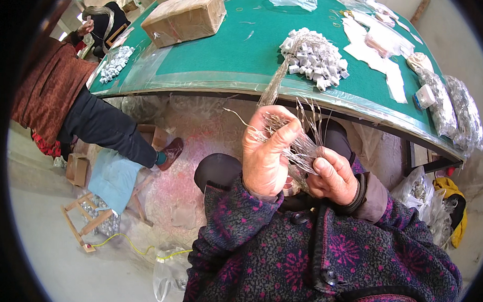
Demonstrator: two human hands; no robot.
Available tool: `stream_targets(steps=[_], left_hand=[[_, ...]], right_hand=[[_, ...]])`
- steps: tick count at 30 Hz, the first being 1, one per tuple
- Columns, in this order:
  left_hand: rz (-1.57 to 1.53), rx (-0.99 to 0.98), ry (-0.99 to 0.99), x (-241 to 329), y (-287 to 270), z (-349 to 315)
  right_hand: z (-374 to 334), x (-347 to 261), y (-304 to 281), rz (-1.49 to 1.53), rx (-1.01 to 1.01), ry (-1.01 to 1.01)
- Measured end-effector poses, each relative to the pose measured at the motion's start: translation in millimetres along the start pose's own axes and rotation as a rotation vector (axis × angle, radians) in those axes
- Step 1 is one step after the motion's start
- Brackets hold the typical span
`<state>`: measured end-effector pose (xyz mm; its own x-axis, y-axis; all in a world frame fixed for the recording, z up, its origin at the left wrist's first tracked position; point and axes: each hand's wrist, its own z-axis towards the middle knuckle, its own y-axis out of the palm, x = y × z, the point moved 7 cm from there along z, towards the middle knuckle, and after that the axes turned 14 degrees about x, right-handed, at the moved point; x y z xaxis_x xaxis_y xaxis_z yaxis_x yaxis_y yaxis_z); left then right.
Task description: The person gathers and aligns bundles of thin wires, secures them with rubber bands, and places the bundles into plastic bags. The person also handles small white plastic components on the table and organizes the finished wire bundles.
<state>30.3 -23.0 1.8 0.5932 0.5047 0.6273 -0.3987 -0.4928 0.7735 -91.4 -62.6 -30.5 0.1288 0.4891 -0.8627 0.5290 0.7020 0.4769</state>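
Wire bundle [303,154], thin and silvery, lay between the two hands over the lap, just off the near edge of the green table [202,56]; left hand [268,160] had its thumb pressed onto curled fingers, strands pinched between them, some crossing the fingers; right hand [333,178] pinched the near right part of the bundle between thumb and bent forefinger, its other fingers folded under, their exact grip hidden; bundle's long axis slanted from far left at the left fingers to near right at the right thumb; a spray of loose ends pointed far, fanned above the gap between the hands; one stray end stuck out left past the left hand; a long hank of strands [275,85] ran from the left hand's far side over the table edge to the pile of small white blocks [316,60], whether joined to the held bundle could not be told; far left on the table, a taped cardboard box [185,18] and a smaller heap of white blocks [116,64]; right end, filled clear bags [440,104]; at left a co-worker's dark trouser leg [106,127] reached toward the middle, near a wooden stool [84,225] with a blue cloth [113,178] over it.
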Motion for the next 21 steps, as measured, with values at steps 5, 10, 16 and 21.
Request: stream_targets(steps=[5, 10, 16, 21], left_hand=[[-0.108, -0.049, 0.344, 39, -6, 16], [-0.285, -0.077, 0.073, 25, -16, 15], [0.012, -0.025, 0.315, 34, -29, 1], [-0.031, -0.247, 0.545, 104, 13, -52]], right_hand=[[-1, 4, -1, 0.117, -0.021, 0.026], [2, 1, -5, 0.1, 0.016, -0.063], [3, 1, -10, 0.089, 0.028, -0.059], [3, 0, -11, 0.117, 0.039, -0.022]])
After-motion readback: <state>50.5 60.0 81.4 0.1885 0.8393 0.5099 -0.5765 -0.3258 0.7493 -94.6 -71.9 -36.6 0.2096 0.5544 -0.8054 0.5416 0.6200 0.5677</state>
